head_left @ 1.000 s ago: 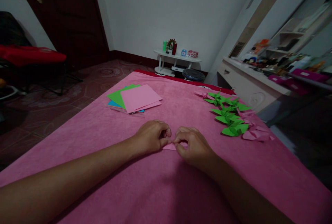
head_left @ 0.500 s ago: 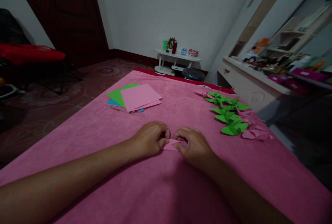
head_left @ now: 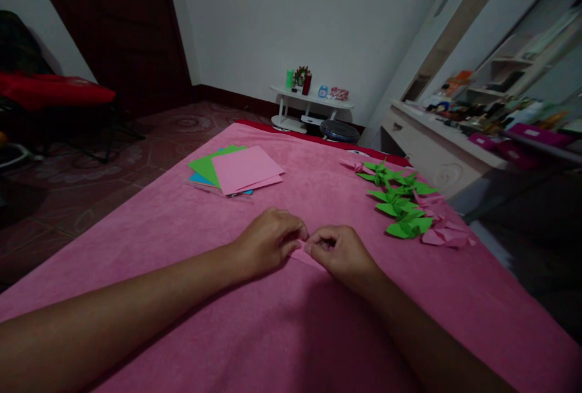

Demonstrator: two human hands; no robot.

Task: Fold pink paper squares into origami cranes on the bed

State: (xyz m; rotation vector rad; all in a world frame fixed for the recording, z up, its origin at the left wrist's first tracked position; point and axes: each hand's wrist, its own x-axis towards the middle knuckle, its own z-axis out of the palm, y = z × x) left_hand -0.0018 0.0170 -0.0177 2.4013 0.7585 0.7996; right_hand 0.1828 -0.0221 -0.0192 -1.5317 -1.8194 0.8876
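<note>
A small folded piece of pink paper (head_left: 307, 256) lies on the pink cloth, between my two hands and partly hidden by them. My left hand (head_left: 271, 240) pinches its left side between thumb and fingers. From the other side, my right hand (head_left: 342, 255) grips it with thumb and forefinger, the fingertips of both hands nearly touching. Off to the right sit several green folded paper cranes (head_left: 409, 223) and pink folded ones (head_left: 448, 232). Beyond my left hand is a stack of square sheets, with pink paper (head_left: 248, 170) on top and green paper (head_left: 204, 168) under it.
The pink cloth (head_left: 182, 308) covers the whole surface before me. Past its far edge stands a small white table (head_left: 313, 97) with bottles and a plant. A dresser (head_left: 436, 144) crowded with items is at the right, a red-covered chair (head_left: 54, 94) at the left.
My fingertips have come closer together over the pink paper, the left hand shifting slightly right. The paper now sits at more of a slant.
</note>
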